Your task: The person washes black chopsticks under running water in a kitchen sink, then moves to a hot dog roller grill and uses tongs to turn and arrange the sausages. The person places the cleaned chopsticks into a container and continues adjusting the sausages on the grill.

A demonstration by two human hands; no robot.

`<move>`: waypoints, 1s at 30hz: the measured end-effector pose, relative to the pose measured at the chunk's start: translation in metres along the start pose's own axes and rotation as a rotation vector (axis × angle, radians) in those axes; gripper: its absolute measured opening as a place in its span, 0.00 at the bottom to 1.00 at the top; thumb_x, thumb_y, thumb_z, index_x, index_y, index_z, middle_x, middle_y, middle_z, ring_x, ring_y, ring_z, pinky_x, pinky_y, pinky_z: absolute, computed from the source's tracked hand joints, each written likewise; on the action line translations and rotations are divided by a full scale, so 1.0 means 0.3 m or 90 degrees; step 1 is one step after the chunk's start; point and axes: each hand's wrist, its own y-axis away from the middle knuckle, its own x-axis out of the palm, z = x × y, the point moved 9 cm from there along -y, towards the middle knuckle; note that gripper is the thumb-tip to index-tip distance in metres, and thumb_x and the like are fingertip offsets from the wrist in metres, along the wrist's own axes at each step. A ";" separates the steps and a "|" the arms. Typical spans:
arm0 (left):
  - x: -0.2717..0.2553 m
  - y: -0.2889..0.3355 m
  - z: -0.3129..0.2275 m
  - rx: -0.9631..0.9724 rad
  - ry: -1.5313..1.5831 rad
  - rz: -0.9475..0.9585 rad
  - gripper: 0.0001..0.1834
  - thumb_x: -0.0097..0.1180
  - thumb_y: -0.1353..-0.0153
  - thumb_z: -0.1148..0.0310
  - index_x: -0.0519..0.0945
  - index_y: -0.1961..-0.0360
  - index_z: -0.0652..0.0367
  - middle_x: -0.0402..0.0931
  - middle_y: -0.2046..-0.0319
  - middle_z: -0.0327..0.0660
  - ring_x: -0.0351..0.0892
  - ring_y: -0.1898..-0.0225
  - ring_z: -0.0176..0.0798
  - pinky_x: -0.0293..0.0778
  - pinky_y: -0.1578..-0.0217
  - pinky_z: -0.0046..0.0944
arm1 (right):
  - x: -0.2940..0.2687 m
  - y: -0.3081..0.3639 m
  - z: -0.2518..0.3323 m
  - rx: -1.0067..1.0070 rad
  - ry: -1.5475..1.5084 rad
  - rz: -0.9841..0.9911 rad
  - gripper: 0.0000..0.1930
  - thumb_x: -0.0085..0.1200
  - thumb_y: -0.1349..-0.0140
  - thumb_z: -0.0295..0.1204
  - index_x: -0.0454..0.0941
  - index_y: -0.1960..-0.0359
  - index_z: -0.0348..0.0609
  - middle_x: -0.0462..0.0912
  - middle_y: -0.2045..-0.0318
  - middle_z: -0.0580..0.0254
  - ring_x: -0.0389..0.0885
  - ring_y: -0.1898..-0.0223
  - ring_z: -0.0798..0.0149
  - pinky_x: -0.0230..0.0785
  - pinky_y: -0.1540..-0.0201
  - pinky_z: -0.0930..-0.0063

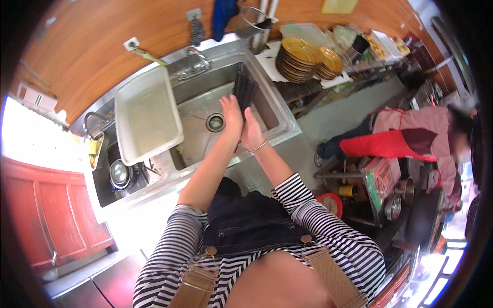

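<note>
Over the right part of the steel sink [280,123], my two hands face each other with a bundle of long, thin black sticks [245,87], which look like chopsticks, pressed between the palms. The far ends fan out a little toward the sink's back right corner. On the left side of the bundle lies my left hand [232,115], its fingers stretched along it. My right hand [251,132], with a bracelet at the wrist, presses from the right with its thumb up. The palms hide the middle of the bundle. Below them is the round drain [215,122].
A large white tray [149,115] rests across the sink's left part, near the faucet [199,60]. Metal bowls [120,173] sit in the left basin. Stacked amber plates [298,59] stand on the right counter. A person in a red apron [382,143] bends near a shelf at right.
</note>
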 end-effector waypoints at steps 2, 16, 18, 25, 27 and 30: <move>-0.047 -0.059 0.041 -0.068 0.041 0.005 0.39 0.26 0.32 0.44 0.37 0.31 0.60 0.30 0.29 0.45 0.28 0.29 0.43 0.33 0.33 0.39 | 0.014 -0.108 -0.077 0.062 0.029 -0.029 0.31 0.39 0.33 0.49 0.58 0.36 0.41 0.63 0.37 0.61 0.59 0.37 0.64 0.50 0.36 0.69; -0.405 -0.144 0.112 -0.056 0.325 -0.085 0.23 0.39 0.31 0.53 0.72 0.46 0.60 0.75 0.54 0.40 0.72 0.54 0.33 0.67 0.53 0.33 | 0.064 -0.333 -0.319 0.123 0.146 -0.252 0.12 0.55 0.39 0.39 0.77 0.68 0.42 0.78 0.72 0.65 0.75 0.71 0.68 0.68 0.66 0.74; -0.424 -0.159 0.045 -0.003 0.136 -0.155 0.24 0.38 0.31 0.52 0.71 0.44 0.57 0.74 0.53 0.39 0.71 0.53 0.33 0.66 0.52 0.33 | 0.129 -0.334 -0.333 0.117 0.025 -0.142 0.17 0.51 0.36 0.41 0.72 0.53 0.42 0.76 0.60 0.66 0.73 0.60 0.70 0.66 0.56 0.76; -0.353 -0.230 -0.106 0.093 0.075 -0.122 0.33 0.31 0.31 0.50 0.51 0.33 0.63 0.55 0.35 0.47 0.50 0.32 0.43 0.48 0.36 0.37 | 0.204 -0.371 -0.216 0.205 -0.043 0.021 0.24 0.41 0.31 0.42 0.60 0.36 0.49 0.64 0.39 0.71 0.62 0.41 0.72 0.52 0.38 0.76; -0.315 -0.264 -0.088 0.011 0.211 -0.074 0.35 0.30 0.31 0.49 0.48 0.33 0.65 0.53 0.35 0.48 0.48 0.32 0.43 0.46 0.35 0.37 | 0.202 -0.377 -0.195 0.195 -0.069 0.032 0.24 0.42 0.32 0.42 0.61 0.37 0.48 0.65 0.39 0.71 0.63 0.42 0.71 0.53 0.39 0.75; -0.271 -0.309 -0.085 -0.070 0.430 -0.009 0.35 0.27 0.30 0.50 0.46 0.33 0.66 0.48 0.33 0.50 0.43 0.31 0.46 0.41 0.34 0.36 | 0.188 -0.396 -0.179 0.156 0.005 0.056 0.25 0.42 0.32 0.42 0.61 0.37 0.43 0.65 0.39 0.69 0.63 0.41 0.69 0.53 0.38 0.73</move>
